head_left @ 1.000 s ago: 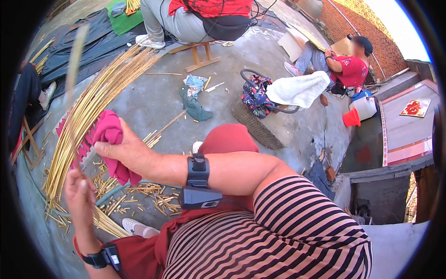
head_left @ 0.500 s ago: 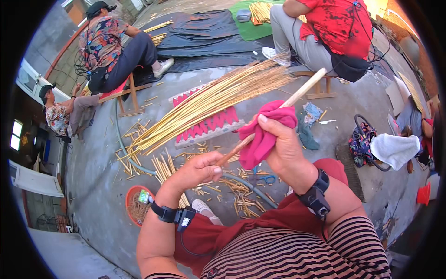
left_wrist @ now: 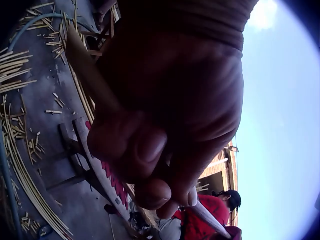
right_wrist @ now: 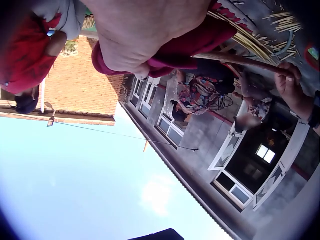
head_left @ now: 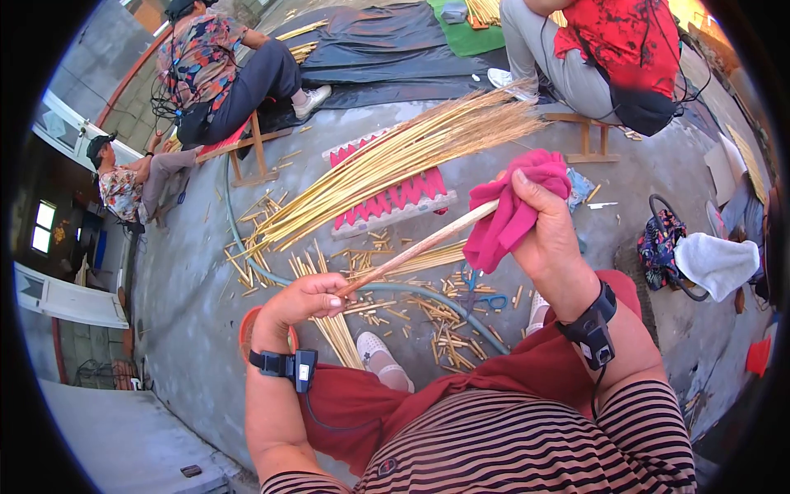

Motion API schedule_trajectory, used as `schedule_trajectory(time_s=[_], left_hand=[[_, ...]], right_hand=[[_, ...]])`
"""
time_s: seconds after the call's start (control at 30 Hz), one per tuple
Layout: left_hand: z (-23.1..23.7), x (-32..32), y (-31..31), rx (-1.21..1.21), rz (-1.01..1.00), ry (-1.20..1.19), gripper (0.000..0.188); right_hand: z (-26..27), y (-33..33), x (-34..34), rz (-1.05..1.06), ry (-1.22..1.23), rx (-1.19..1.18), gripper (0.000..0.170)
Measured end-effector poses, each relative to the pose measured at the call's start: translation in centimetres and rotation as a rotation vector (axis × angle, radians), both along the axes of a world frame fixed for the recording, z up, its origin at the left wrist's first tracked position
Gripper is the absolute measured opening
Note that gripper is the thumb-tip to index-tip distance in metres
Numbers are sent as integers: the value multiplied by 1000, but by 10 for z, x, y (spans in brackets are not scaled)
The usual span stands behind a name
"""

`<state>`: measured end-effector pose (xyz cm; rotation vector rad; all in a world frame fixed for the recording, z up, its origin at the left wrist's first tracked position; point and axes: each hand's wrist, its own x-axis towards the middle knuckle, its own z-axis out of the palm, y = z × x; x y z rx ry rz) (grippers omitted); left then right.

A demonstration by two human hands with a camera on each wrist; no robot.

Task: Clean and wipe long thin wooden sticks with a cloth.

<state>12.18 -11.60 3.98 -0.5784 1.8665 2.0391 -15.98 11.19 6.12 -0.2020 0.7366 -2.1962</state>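
Note:
A long, straight stalk [head_left: 415,249], brownish at one end and paler toward the other, slants between the two hands. My left hand [head_left: 303,298] pinches its lower, brownish end between thumb and fingers. At the upper end, my right hand [head_left: 545,235] grips a bunched magenta cloth [head_left: 492,239] wrapped around the stalk, hiding its tip. In the left wrist view the curled fingers [left_wrist: 150,145] hold the stalk, part of which sticks out behind them. The right wrist view shows the cloth [right_wrist: 212,42] under the hand and the stalk [right_wrist: 240,61] running to the left hand.
Beyond the hands, a bundle of long stalks [head_left: 387,169] lies across a white rack [head_left: 395,217] with pink zigzags. Cut stalk pieces [head_left: 448,337], blue-handled scissors [head_left: 492,301] and a hose [head_left: 411,287] lie on the floor. An orange basket [head_left: 245,331] stands behind the left wrist. Other people sit around.
The head view has swung leftward since the first frame. Over the last half second, the right hand and cloth have slid toward the stalk's pale end, away from the left hand, baring more stalk between them.

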Motion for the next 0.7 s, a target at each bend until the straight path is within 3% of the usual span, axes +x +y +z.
schedule_trajectory(time_s=[0.1, 0.27, 0.33, 0.4, 0.47, 0.53, 0.63, 0.7], left_hand=[[-2, 21, -12, -72, 113, -44, 24], [-9, 18, -20, -125, 707, 211, 25], [-11, 0, -13, -111, 826, 374, 23], [-15, -29, 7, -108, 794, 419, 21], [-17, -56, 44, -117, 589, 364, 18], [-13, -75, 81, -121, 231, 126, 16], [-22, -90, 103, -117, 210, 255, 18], [-9, -93, 81, -271, 91, 261, 20]], right_hand=[[-2, 3, -29, -119, 57, -55, 18], [11, 4, -29, -269, -20, -56, 15], [-9, -6, -9, -119, 9, -43, 22], [-24, -18, 24, 39, -31, 27, 24], [-41, -29, 51, 145, 64, 71, 20], [-44, -33, 75, 202, 207, 146, 14], [-39, -35, 67, 208, 121, 148, 15], [-28, -38, 60, 151, 109, 74, 15]])
